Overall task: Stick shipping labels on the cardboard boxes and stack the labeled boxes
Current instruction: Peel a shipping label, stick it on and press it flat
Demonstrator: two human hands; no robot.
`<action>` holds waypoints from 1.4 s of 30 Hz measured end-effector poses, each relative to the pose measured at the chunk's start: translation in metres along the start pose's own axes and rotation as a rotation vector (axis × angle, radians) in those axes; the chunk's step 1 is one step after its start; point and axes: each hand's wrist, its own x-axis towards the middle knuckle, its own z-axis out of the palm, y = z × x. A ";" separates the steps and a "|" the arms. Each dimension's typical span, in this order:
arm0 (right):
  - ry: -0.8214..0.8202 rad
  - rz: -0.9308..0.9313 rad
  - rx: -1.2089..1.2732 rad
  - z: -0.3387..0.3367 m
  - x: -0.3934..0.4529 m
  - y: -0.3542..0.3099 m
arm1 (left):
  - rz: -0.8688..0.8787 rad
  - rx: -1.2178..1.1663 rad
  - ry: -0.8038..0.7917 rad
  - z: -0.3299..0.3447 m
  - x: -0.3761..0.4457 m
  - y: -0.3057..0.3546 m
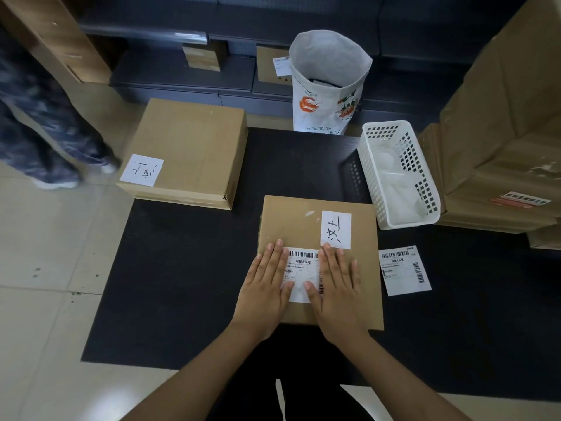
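A flat cardboard box (291,226) lies on the black table (182,284) in front of me, with a handwritten white slip (336,229) on its top. A shipping label (303,268) lies on the box between my hands. My left hand (267,287) presses flat on the label's left side with straight fingers. My right hand (338,284) presses flat on its right side. A second shipping label (404,270) lies loose on the table to the right of the box. A larger cardboard box (194,150) with its own handwritten slip sits at the table's far left corner.
A white plastic basket (397,174) stands at the right of the table. Behind it is a white woven sack (329,83). Big cardboard cartons (501,132) stack at the far right. Dark shelves hold small boxes at the back. A person's legs (39,126) are at the left.
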 end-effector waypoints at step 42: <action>-0.014 -0.074 0.079 -0.008 -0.007 0.018 | 0.043 -0.165 -0.199 -0.034 -0.009 -0.007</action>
